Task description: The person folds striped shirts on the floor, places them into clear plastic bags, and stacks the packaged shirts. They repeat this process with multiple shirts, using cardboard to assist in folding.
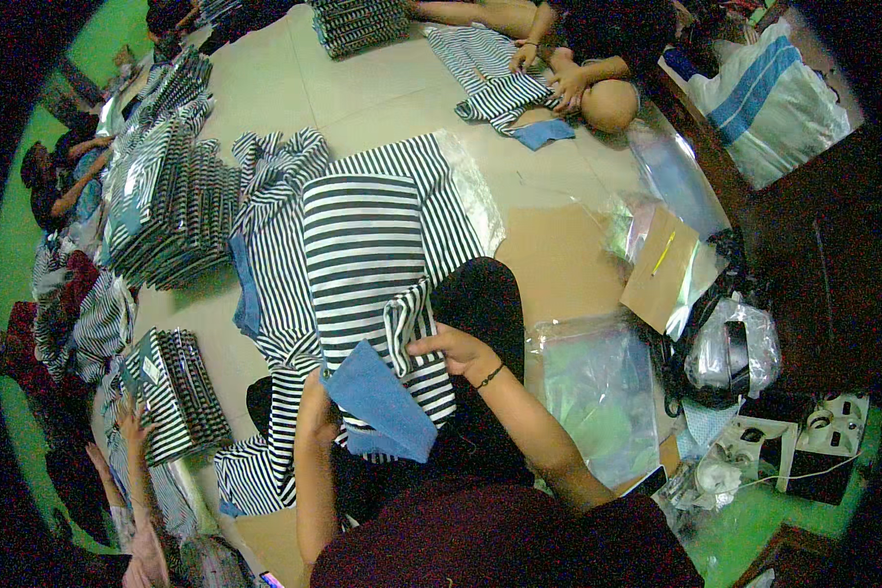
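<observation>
A black-and-white striped shirt with a blue denim-like collar lies partly folded across my lap and the floor in front of me. My right hand pinches a folded-over striped part at its right side, thumb on top. At the near left edge, beside the collar, my left hand grips the same shirt; its fingers are mostly hidden under the cloth. A clear plastic sheet shows beneath the shirt's far right edge. More loose striped shirts lie just left of it.
Stacks of bagged striped shirts stand at the left, with a smaller stack nearer. Clear plastic bags and brown cardboard lie at my right. Co-workers sit around; one handles a striped shirt at the far side.
</observation>
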Motion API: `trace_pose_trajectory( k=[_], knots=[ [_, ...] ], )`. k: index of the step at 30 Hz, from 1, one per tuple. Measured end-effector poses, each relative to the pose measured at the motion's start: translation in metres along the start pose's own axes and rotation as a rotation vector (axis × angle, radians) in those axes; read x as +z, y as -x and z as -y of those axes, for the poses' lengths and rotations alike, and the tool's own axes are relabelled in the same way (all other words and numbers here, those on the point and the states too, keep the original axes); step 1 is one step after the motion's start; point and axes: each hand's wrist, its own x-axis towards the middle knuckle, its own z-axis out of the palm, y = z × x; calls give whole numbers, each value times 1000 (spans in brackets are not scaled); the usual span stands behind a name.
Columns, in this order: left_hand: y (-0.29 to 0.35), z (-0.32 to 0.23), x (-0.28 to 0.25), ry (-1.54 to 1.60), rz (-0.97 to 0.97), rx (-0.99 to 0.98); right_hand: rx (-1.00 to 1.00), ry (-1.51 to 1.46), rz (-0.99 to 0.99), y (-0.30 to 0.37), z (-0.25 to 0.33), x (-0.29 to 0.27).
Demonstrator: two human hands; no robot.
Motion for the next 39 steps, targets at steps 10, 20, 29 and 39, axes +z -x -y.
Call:
trace_pose_trajectory(
  k=[10,20,29,39],
  knots=[
    [-5,-25,22,-497,-504,920,20,-242,-83,-28,-44,-13],
    [-38,158,186,-1404,1302,1015,-42,40,-42,-38,-65,-8],
    [-75,230,225,-1566,1320,646,-28,169,-313,-55,-111,-61],
    [-85,231,236,-1693,1125,716,152,76,-365,-57,-115,-69]
  ],
)
